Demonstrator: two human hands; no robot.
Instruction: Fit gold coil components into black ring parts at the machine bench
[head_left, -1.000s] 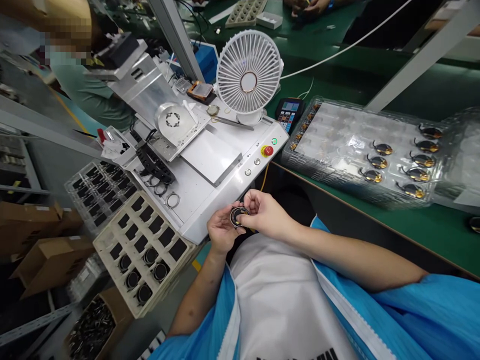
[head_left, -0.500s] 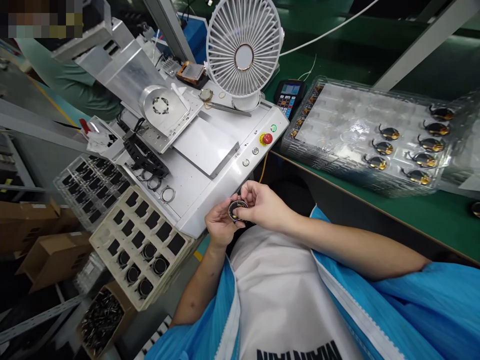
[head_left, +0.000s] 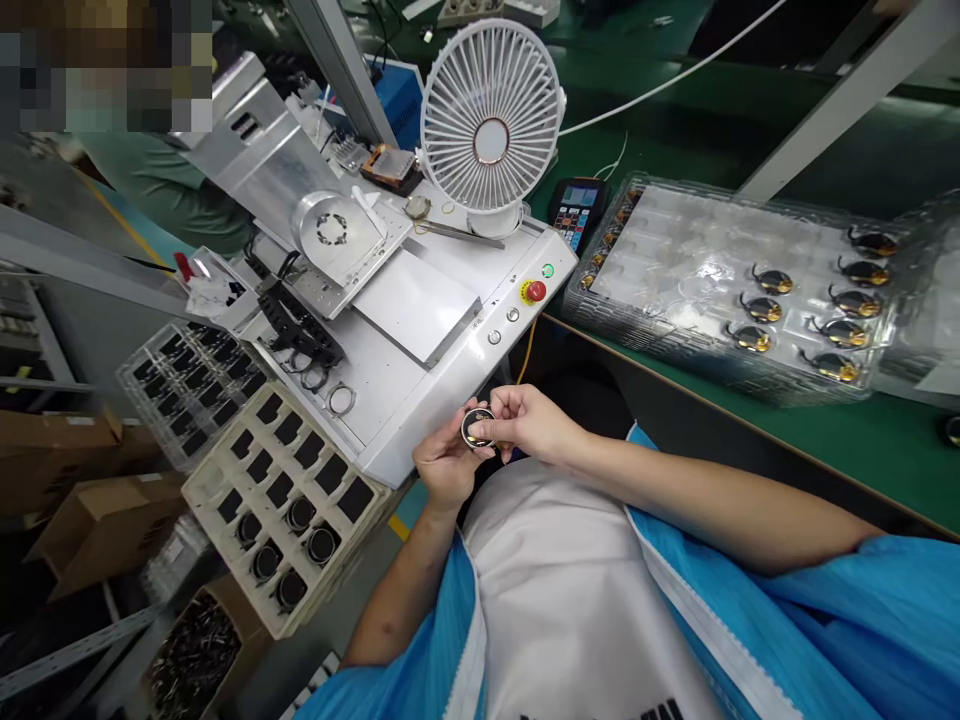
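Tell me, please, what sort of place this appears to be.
Probably a factory assembly workshop: a white machine with a red button, a beige tray of dark parts, and stacked clear trays holding components.

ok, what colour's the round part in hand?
The round part is mostly black with gold marks and a pale rim; best in head view.

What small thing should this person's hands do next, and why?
Perhaps the right hand should press its thumb gently on the small round part: the left hand holds that part, which should steady it, and the right thumb lies over its dark face.
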